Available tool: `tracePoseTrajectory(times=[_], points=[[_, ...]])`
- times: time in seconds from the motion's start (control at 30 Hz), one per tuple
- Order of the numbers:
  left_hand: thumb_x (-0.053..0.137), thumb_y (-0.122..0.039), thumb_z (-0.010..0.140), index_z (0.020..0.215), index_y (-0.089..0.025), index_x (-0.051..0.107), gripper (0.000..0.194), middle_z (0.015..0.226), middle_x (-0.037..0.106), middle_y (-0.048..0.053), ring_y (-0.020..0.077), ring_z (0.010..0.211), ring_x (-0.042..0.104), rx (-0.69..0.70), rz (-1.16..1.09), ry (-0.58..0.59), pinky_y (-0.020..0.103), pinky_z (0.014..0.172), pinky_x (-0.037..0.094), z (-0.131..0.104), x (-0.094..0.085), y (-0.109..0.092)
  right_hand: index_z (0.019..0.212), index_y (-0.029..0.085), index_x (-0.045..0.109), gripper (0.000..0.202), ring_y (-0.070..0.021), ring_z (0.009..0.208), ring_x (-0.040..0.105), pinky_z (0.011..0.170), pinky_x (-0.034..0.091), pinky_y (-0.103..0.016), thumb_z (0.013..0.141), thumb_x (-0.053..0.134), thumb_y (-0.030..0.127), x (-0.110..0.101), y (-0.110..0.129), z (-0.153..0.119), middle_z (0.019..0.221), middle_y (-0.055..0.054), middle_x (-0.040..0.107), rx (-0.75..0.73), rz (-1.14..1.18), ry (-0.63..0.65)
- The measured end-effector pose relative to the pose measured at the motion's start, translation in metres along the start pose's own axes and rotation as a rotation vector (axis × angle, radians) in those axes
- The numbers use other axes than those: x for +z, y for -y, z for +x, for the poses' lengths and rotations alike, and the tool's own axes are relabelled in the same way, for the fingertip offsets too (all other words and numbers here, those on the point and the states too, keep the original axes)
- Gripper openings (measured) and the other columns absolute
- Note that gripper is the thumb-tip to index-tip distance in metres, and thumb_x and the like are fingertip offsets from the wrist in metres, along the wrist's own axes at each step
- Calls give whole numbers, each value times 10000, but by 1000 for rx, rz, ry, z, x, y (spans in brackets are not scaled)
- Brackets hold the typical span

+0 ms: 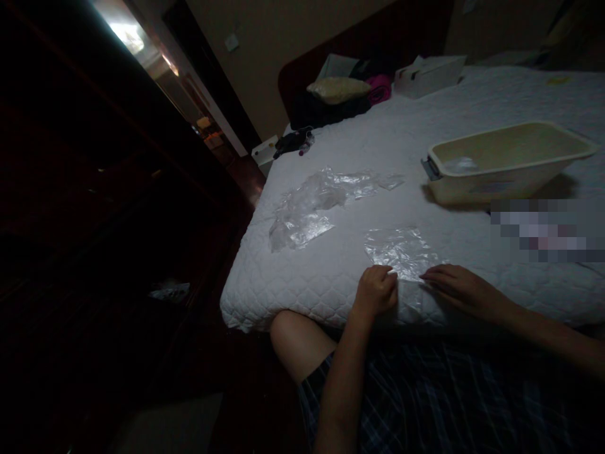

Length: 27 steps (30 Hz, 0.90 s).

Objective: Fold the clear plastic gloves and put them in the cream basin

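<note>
A clear plastic bag lies on the white quilted bed near its front edge. My left hand is closed on the bag's near left edge, with the fingers curled. At the near right edge of the same bag, my right hand pinches the plastic between thumb and fingertips. Farther left, a loose spread of crumpled clear plastic bags rests on the bed, apart from both hands.
A cream plastic bin with a grey handle stands on the bed at the right, something clear inside. Behind are a white box, a pale pillow and a pink roll. A blurred patch covers something right of my right hand.
</note>
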<state>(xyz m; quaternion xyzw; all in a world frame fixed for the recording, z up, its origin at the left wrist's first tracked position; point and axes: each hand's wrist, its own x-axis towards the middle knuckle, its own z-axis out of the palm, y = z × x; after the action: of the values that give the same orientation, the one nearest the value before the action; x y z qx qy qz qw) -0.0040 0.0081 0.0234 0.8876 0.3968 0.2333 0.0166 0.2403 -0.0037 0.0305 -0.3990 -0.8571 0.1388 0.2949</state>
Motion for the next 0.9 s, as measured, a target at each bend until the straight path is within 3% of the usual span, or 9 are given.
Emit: tracePoseTrajectory(times=[0.13,0.33,0.6,0.9], points=[[507,-183,832,915,-159,623,145,1027,662,130,232,951,619,70,48,57,371,835,530,1,5,-3,1123,290,686,342,-246,949,656,795,524,-404,890,437,266,11,0,-12,1057,-96,703,-93,-101,34],[513,-199,836,893,-152,611,123,956,651,114,224,940,616,108,83,75,349,852,525,-1,17,2,1183,271,657,337,-243,971,650,797,505,-394,898,478,260,25,-5,-18,1086,-100,706,-240,-257,47],[500,-216,848,1104,-100,601,299,1128,657,151,252,1092,609,131,81,-19,395,983,504,-6,28,4,1031,253,704,269,-243,904,657,775,496,-399,923,462,299,24,3,-9,996,-95,721,-159,-232,-49],[526,-216,835,1099,-69,607,313,1153,650,166,251,1128,603,143,106,-60,391,988,519,-5,30,5,927,208,678,183,-198,801,658,731,510,-342,914,497,230,16,10,2,877,-71,714,-203,-186,-153]])
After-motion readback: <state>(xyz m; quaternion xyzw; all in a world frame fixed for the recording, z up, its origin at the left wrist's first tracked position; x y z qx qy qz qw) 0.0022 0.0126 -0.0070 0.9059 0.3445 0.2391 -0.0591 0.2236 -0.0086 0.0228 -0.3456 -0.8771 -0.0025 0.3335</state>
